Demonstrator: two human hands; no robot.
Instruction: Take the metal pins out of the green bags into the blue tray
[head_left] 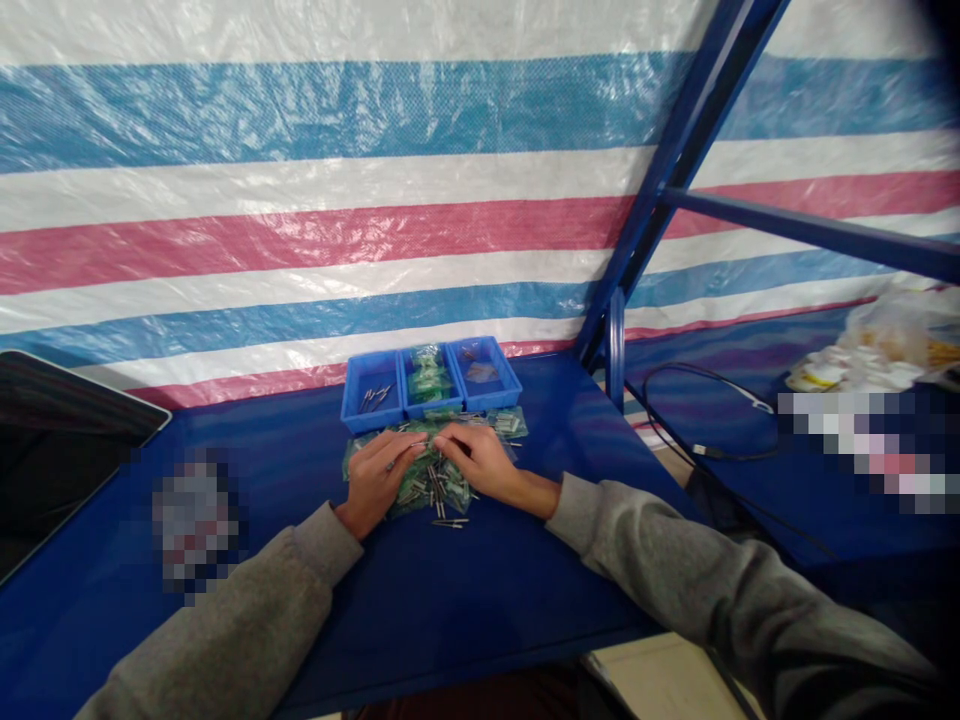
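Note:
Above a heap of slim metal pins (436,485) and green plastic bags (456,490), my two hands meet with their fingertips close together. My left hand (377,478) is closed in a pinch, and a thin metal pin (391,465) pokes out by its fingers. Thumb and fingers of my right hand (486,462) are also pinched together; what they hold is too small to make out. Just behind the hands stand three joined blue trays: the left tray (349,400) has several loose pins, the middle tray (409,411) green bags, the right tray (513,382) small clear bags.
A dark screen (67,450) stands at the left of the blue table (465,600). A blue metal frame post (615,345) rises on the right. Beyond it lie a black cable (675,440) and plastic bags (862,350). Striped sheeting (337,230) hangs behind.

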